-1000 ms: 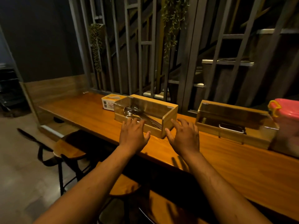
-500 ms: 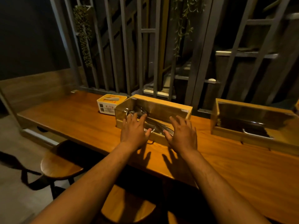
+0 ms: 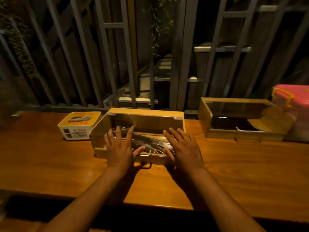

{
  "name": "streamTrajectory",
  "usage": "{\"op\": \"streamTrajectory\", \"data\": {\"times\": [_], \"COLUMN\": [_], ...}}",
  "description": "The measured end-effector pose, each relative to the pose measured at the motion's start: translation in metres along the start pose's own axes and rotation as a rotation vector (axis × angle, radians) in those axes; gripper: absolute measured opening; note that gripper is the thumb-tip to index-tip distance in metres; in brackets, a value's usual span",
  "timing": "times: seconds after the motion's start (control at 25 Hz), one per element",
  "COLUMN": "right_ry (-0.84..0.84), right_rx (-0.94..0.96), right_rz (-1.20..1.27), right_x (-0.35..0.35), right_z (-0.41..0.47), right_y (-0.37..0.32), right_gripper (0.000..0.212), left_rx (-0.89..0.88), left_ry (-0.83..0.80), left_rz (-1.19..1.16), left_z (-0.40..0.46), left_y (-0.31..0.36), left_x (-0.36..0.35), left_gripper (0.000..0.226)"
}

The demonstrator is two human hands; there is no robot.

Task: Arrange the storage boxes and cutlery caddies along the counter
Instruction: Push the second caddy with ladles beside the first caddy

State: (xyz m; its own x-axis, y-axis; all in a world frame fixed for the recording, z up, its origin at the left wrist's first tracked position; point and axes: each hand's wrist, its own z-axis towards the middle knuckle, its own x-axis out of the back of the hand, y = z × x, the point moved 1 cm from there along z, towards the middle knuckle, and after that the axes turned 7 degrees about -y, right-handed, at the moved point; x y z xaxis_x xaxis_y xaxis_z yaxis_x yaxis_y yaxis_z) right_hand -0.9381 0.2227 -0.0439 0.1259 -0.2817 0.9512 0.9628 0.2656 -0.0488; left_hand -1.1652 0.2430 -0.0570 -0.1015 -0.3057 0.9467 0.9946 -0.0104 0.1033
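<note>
A wooden cutlery caddy (image 3: 147, 113) with a clear sloping lid stands at the back of the counter (image 3: 242, 173), square to me, with metal cutlery inside. My left hand (image 3: 119, 148) lies flat, fingers spread, on the left part of its lid. My right hand (image 3: 184, 149) lies the same way on the right part. Neither hand grips anything. A second wooden caddy (image 3: 222, 135) stands to the right. A pink-lidded storage box (image 3: 296, 96) with a yellow handle sits at the far right.
A white and yellow tissue box (image 3: 78, 126) touches the near caddy's left side. Grey vertical slats (image 3: 180, 52) rise directly behind the counter. Bare counter stretches to the left of the tissue box and in front of the caddies.
The caddy has turned from angled to square with the counter's back edge, and my view has swung to face it straight on. Both hands stay flat on its lid.
</note>
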Motion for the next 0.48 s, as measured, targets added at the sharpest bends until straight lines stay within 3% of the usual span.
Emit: {"op": "streamTrajectory", "data": {"times": [0.24,0.48], "right_ry": [0.042,-0.031], "right_rx": [-0.106,-0.181], "right_rz": [0.019,0.043], "right_x": [-0.004,0.001], "right_z": [0.005,0.028], "right_y": [0.020,0.068], "right_gripper": [0.065,0.064], "left_rx": [-0.030,-0.036], "left_ry": [-0.073,-0.093], "left_rz": [-0.018,-0.021], "left_z": [0.019,0.051], "left_y": [0.027,0.076], "left_x": [0.000,-0.015], "left_gripper": [0.090,0.090]}}
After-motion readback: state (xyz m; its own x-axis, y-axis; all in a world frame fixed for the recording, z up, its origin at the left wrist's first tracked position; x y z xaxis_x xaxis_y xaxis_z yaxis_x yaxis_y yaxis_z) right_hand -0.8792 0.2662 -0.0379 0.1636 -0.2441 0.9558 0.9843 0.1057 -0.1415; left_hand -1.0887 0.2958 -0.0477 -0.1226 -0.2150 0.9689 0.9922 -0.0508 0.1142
